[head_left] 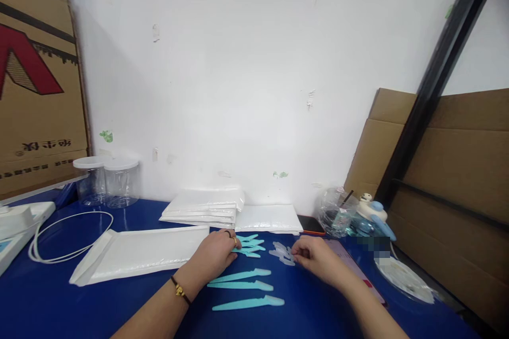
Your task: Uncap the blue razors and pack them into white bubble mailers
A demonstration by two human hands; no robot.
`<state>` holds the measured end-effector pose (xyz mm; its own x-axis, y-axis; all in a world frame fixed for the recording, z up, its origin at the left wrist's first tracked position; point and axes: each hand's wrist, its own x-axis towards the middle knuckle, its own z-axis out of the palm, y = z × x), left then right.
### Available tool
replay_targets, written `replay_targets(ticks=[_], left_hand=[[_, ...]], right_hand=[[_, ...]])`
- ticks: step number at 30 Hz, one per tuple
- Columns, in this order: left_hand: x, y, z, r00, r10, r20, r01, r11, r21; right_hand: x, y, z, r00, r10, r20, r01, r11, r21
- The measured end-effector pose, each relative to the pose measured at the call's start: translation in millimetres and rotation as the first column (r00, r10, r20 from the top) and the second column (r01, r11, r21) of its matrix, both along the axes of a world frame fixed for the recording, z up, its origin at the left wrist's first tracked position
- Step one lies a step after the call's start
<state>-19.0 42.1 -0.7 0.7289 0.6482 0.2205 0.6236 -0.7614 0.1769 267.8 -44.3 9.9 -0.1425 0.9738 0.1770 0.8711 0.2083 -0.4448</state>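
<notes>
Apparently picking step: my left hand [217, 255] on teal eyebrow razors [250, 243], my right hand [318, 256] at translucent blade caps [283, 253]; can't tell either grip. Separating one calls for fingertip precision.

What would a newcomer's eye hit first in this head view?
Probably the three turquoise razor-like tools laid in a loose column at the front of the blue tabletop. Next, the left hand on a turquoise cluster behind them, and the right hand at a small translucent pile.
</notes>
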Motion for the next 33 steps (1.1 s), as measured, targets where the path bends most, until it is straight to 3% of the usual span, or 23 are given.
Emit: replay_targets(ticks=[9,16,24,33], left_hand=[[2.8,1.4,-4.4,0.999,-0.03,-0.03,0.031,0.999,0.033],[4.4,-5.6,2.7,0.995,-0.047,0.083,0.044,0.998,0.033],[10.4,-17.3,8.0,0.994,-0.056,0.095,0.059,0.998,-0.029],[9.9,-19.6,12.0,0.991,-0.047,0.123,0.053,0.997,-0.052]], right_hand=[[-22.3,2.8,-20.0,0.998,0.065,-0.015,-0.066,0.994,-0.091],[-24.6,-0.7,-15.3,0.996,0.072,-0.052,-0.077,0.991,-0.108],[-34.2,0.3,-9.2,0.946,0.081,-0.313,-0.08,0.997,0.018],[-37.5,-2.1,-5.7,0.934,0.096,-0.345,-0.084,0.995,0.05]])
